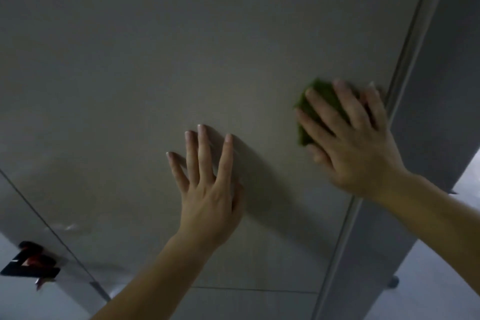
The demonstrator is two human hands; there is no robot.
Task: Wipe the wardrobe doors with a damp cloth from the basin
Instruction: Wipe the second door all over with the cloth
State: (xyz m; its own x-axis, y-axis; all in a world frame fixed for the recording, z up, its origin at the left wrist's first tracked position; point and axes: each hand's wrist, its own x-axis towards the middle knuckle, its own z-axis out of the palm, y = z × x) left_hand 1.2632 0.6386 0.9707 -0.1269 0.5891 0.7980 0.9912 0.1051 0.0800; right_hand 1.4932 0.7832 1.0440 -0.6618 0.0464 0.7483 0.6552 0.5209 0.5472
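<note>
Filling most of the frame, the wardrobe door (181, 47) has its right edge running from bottom centre to upper right. The left hand (207, 189), at centre, rests flat on the panel, fingers spread, holding nothing. The right hand (355, 145), nearer that edge, presses the green cloth (317, 96) flat under spread fingers. Open panel lies toward upper left.

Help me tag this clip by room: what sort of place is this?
Likely indoors at a wardrobe, perhaps a bedroom, though the room barely shows. A flat grey door panel fills the view, a pale edge strip runs along its right side, and the right hand presses a green cloth against it.
</note>
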